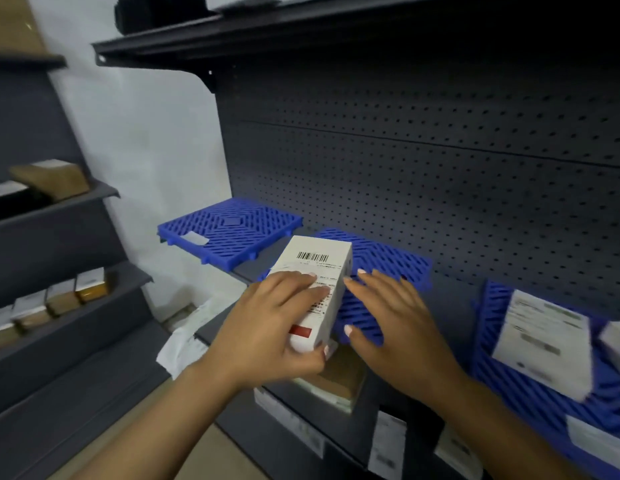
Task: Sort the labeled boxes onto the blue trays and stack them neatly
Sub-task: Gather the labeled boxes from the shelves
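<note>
blue trays (pixel 229 230): 3 | white labeled boxes (pixel 315 285): at least 3 | hands (pixel 267 327): 2

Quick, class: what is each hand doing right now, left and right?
Left hand: grips the white labeled box over the middle blue tray.
Right hand: open, fingers straight, beside the box, holding nothing.

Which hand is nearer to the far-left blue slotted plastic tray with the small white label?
Left. The left hand holds the white barcoded box, just right of that tray; the right hand lies further right, over the middle tray.
</note>
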A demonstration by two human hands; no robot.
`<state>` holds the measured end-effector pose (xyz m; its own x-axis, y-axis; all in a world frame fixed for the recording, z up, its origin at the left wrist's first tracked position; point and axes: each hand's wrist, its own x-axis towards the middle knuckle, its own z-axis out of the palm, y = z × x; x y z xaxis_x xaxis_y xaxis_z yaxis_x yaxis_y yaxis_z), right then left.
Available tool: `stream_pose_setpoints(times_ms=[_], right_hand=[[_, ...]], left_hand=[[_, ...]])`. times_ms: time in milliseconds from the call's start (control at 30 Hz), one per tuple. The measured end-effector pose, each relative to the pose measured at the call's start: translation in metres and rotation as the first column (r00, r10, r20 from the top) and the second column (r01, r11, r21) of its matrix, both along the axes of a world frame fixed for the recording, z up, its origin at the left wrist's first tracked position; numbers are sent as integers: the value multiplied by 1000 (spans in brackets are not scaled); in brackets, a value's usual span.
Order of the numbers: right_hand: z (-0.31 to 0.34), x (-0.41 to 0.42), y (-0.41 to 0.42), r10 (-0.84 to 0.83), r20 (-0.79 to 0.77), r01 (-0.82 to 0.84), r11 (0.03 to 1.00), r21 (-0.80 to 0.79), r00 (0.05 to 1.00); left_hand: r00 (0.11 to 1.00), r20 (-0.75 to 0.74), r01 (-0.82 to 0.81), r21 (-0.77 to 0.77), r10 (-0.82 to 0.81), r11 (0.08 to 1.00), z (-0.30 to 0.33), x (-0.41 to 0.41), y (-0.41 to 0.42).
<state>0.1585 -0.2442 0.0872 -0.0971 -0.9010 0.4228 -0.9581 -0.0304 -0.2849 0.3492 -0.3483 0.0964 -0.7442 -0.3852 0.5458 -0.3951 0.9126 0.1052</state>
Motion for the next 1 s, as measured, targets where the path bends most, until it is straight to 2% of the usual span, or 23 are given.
stream_pose_setpoints(times_ms=[267,533,767,1000], right_hand=[[4,30,-111,82,-21,-80,995,57,996],[6,32,-220,121,-113,-110,989,99,986],[11,24,-282,96,-157,-66,981,185,983],[7,29,-327,-10,-141,44,970,238,990]], left_hand=[[994,23,-109,1,109,994,-8,47,-102],[990,57,-125,-8,126,992,-3,54,-214],[992,44,-119,24,118,993,-2,58,-304],[998,64,0,52,-3,999,-12,51,-410]])
